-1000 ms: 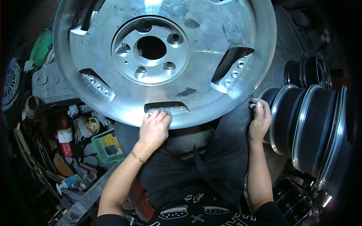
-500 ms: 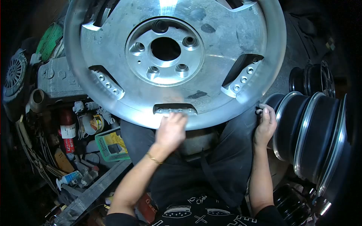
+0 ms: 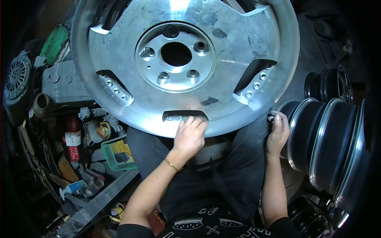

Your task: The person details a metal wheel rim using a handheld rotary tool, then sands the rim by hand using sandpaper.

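A large bare-metal wheel rim (image 3: 242, 43) lies face up in front of me, with a round centre hole, bolt holes around it and dark slots near its edge. Small round fasteners sit in a row along the slots. My left hand (image 3: 191, 135) is at the nearest slot (image 3: 174, 116), fingers bent and close together over the row; whatever is under the fingertips is hidden. Beside the wheel's lower right edge, my right hand (image 3: 278, 133) rests by my knee with its fingers curled in. What it may hold cannot be made out.
Several dark rims with polished lips (image 3: 323, 139) stand at the right. To the left are a green basket (image 3: 115, 164) with something yellow in it, a red bottle (image 3: 72, 127), a metal beam (image 3: 101, 202), a grey engine cover (image 3: 65, 83) and a green strap roll (image 3: 54, 43).
My left hand has shifted right along the nearest slot and is less blurred. The wheel appears moved slightly right and down in view. My right hand has stayed nearly still.
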`<state>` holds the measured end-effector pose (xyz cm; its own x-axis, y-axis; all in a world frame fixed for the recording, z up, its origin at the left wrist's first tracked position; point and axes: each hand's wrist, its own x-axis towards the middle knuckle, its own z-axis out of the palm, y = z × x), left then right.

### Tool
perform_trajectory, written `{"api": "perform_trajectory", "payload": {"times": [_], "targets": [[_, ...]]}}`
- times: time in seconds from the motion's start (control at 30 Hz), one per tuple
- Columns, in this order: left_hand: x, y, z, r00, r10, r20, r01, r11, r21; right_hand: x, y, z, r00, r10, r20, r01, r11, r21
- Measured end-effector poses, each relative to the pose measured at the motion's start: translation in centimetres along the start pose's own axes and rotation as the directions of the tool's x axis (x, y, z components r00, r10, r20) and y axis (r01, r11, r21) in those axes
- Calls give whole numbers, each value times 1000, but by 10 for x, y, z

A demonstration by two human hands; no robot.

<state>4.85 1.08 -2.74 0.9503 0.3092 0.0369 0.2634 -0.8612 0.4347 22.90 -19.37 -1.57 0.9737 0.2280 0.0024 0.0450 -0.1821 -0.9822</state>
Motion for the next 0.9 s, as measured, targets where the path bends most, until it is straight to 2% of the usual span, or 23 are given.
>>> {"api": "perform_trajectory", "payload": {"times": [0.07,0.1,0.2,0.27,0.3,0.4,0.47,0.57,0.67,0.7,0.73,0.8,0.9], "targets": [[-14,-16,-12,990,-43,136,20,986,168,-1,0,1,1000,6,-4,-6,1000,25],[-19,-29,-23,987,-70,147,38,977,212,0,-1,0,1000,5,1,-5,1000,9],[-23,-38,-37,982,-95,165,67,983,172,0,-1,-1,1000,0,6,0,1000,22],[-14,-22,-18,988,11,156,-25,996,85,-1,0,1,1000,-5,1,5,1000,28],[-7,-9,-8,996,65,65,-66,998,9,-2,0,2,1000,-7,2,7,1000,29],[-5,-9,-13,992,54,117,-58,998,30,-3,-2,4,999,-36,11,36,999,18],[-19,-37,-29,979,-3,203,-42,975,218,-1,0,0,1000,-27,12,27,999,19],[-26,-46,-46,983,-39,181,4,981,192,-1,2,-4,1000,-13,-3,13,1000,4],[-12,-22,-11,991,56,122,-63,997,49,-1,0,-1,1000,3,-4,-3,1000,-8],[-5,-10,-7,996,70,51,-69,997,-22,0,0,1,1000,-5,-3,5,1000,-10],[-6,-12,-8,997,69,45,-67,997,-31,-1,1,2,1000,-16,2,16,1000,-2],[-16,-26,-18,987,7,159,-25,994,109,-2,-1,-1,999,-27,19,27,1000,-5],[-29,-55,-45,984,-38,173,-10,964,266,0,0,-7,1000,-15,14,16,999,-52]]}}
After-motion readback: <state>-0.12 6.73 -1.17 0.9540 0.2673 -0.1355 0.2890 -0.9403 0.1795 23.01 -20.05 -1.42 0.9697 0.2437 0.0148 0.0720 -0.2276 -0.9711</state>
